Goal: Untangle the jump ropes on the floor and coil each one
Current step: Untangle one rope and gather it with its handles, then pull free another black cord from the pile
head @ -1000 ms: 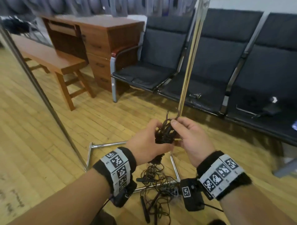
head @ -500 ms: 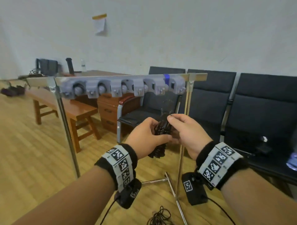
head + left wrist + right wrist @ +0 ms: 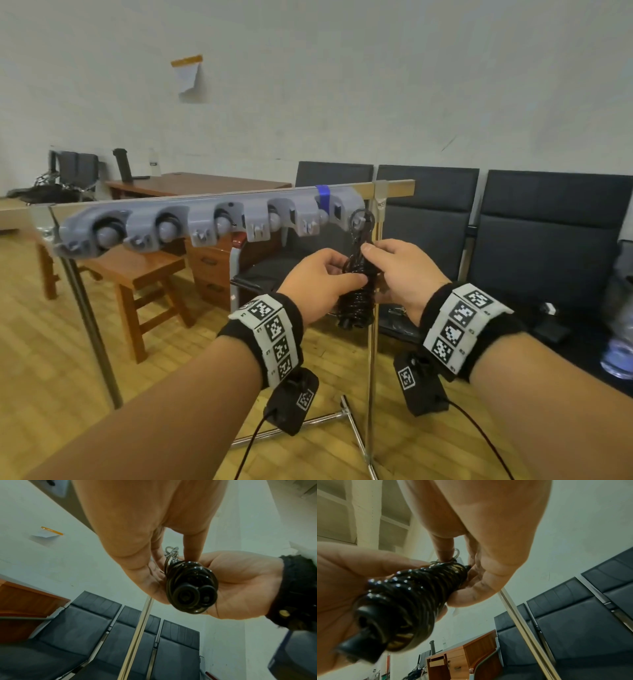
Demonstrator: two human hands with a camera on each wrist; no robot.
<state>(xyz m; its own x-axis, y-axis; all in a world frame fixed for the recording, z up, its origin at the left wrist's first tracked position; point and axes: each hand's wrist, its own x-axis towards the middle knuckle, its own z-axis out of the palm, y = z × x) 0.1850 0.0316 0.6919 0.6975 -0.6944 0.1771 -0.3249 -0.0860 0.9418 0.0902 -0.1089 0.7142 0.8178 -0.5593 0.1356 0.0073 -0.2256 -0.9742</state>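
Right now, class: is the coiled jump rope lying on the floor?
No: both the left hand and right hand hold the coiled jump rope up by the rack.

**No words to read here**

No words, names or numbers can be read. The white bands [image 3: 270, 334] on both wrists show black-and-white square code patterns, with tiny marks beside them that are too small to make out. The little black boxes [image 3: 419, 385] under the wrists carry the same kind of square pattern. The paper [image 3: 187, 79] taped on the wall is too blurry to read.
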